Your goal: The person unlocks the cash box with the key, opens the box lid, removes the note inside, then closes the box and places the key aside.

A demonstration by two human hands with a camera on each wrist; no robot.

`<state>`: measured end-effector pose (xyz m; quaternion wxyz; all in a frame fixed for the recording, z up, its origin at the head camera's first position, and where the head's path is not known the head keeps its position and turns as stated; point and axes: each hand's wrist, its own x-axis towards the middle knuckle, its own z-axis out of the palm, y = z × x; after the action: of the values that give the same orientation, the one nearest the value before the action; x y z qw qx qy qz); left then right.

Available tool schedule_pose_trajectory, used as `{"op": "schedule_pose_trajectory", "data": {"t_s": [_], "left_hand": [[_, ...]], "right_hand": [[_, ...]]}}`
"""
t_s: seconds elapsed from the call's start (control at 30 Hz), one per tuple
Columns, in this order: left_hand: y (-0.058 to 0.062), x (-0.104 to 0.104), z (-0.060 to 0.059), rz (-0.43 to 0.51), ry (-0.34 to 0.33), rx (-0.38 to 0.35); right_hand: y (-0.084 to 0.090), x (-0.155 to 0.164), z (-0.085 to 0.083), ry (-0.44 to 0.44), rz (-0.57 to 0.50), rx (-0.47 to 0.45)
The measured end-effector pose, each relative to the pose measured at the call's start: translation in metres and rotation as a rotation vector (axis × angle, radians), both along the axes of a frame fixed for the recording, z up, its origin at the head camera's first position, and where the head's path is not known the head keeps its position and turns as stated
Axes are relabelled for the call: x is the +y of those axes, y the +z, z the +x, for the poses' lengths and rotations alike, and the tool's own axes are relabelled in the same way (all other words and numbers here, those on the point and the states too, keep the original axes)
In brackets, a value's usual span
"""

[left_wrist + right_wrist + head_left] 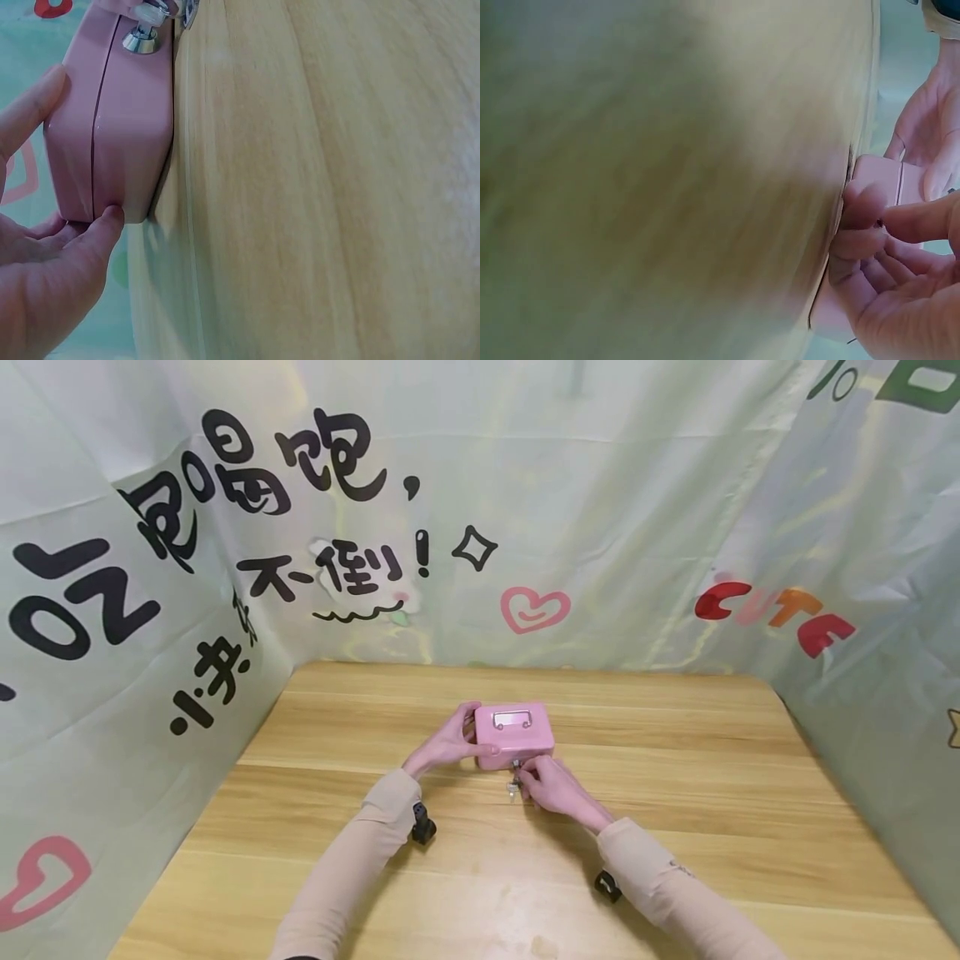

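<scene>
A small pink metal box point(514, 737) with a silver handle point(512, 720) on its lid sits closed on the wooden table point(675, 793). My left hand point(448, 745) grips the box's left end; in the left wrist view my thumb point(97, 240) presses its near corner and a finger lies along the box point(112, 127) on the far side. My right hand point(544, 782) pinches a key at the lock point(140, 39) on the box's front face, and a small key bunch point(513, 789) hangs under it. The right wrist view is blurred, with curled fingers point(870, 225) against the pink box point(885, 176).
Pale green printed cloth point(600, 527) walls the table at the back and on both sides. Black wrist mounts point(422, 827) sit under each sleeve. Bare wood stretches to the left, right and front of the box.
</scene>
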<state>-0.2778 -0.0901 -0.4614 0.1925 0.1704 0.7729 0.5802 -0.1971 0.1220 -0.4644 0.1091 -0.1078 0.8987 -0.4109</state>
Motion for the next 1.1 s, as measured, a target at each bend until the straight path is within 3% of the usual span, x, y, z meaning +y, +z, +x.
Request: {"op": "schedule_pose_trajectory", "data": {"t_s": [0.23,0.53,0.93,1.1], "left_hand": [[0.0,-0.002,0.001,-0.017,-0.023,0.035],[-0.002,-0.002,-0.002,0.003,-0.015,-0.009],[0.0,-0.003,0.0,-0.011,-0.018,-0.004],[-0.001,-0.005,0.0,-0.003,-0.027,-0.011]], "right_hand": [[-0.001,0.003,0.0,0.051,-0.093,-0.12],[-0.001,0.003,-0.001,0.017,-0.132,-0.216],[0.003,0.017,-0.001,-0.029,-0.026,-0.107],[0.007,0.027,-0.004,-0.063,0.022,0.016]]}}
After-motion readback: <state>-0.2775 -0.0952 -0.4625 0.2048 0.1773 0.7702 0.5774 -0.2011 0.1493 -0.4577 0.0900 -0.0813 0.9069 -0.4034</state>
